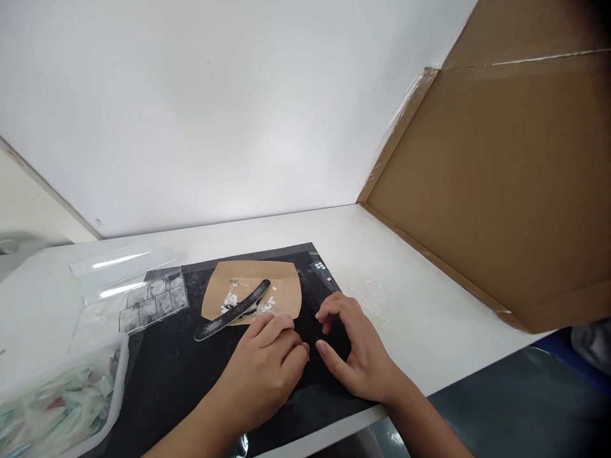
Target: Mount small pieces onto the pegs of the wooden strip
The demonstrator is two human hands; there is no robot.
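Note:
My left hand (274, 366) is closed over the black mat (167, 375), its fingers curled and pressed together. Whatever they may hold is hidden. To its right, my right hand (360, 350) is open, with thumb and curved fingers apart and nothing visible between them. Just beyond my left hand lies a brown paper tray (281, 277) with small white pieces (231, 299) scattered on it. A black curved nail file (233, 312), dusted white, rests across the tray and over its near left edge.
A clear compartment box (153, 305) with its lid raised stands at left. Nearer is a plastic tub (117, 388) of small greenish packets. White dots sit on a dark strip (322, 270) at the mat's far right corner. A cardboard panel (496, 191) borders the right.

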